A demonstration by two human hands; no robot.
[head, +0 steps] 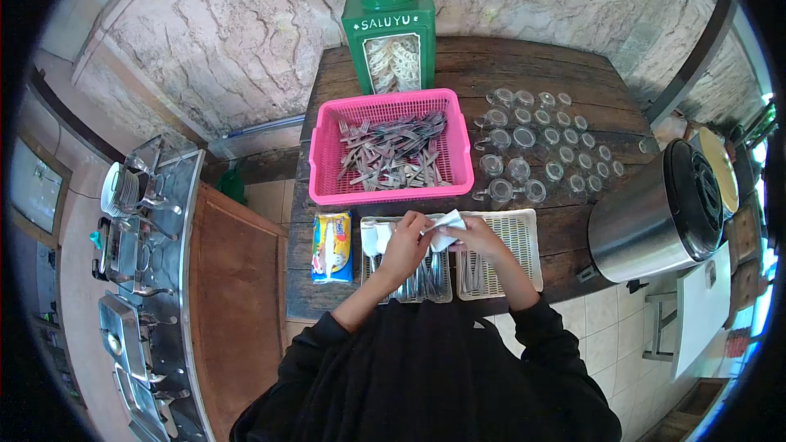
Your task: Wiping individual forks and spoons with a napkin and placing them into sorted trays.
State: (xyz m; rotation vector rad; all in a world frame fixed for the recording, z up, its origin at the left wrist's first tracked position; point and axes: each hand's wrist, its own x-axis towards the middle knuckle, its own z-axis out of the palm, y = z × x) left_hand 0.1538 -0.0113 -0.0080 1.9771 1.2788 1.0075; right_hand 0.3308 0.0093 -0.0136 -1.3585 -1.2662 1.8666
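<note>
Both of my hands meet over two white plastic baskets. My left hand [408,244] pinches one side of a white paper napkin [450,221], and my right hand [479,237] grips its other side. Whether cutlery lies inside the napkin cannot be told. Below my left hand, the left basket [452,285] holds spoons [436,270], some with white paper about their upper ends. The right basket [529,245] has some metal cutlery [471,271] along its left side. Behind them, a pink plastic basket [393,197] contains many metal forks [393,153].
A tissue pack [332,248] lies left of the baskets. Glass cups [524,137] fill the back right, beside a large steel drinks urn [638,215]. A green tin [424,31] stands behind the pink basket. Chafing trays [124,331] line the left counter.
</note>
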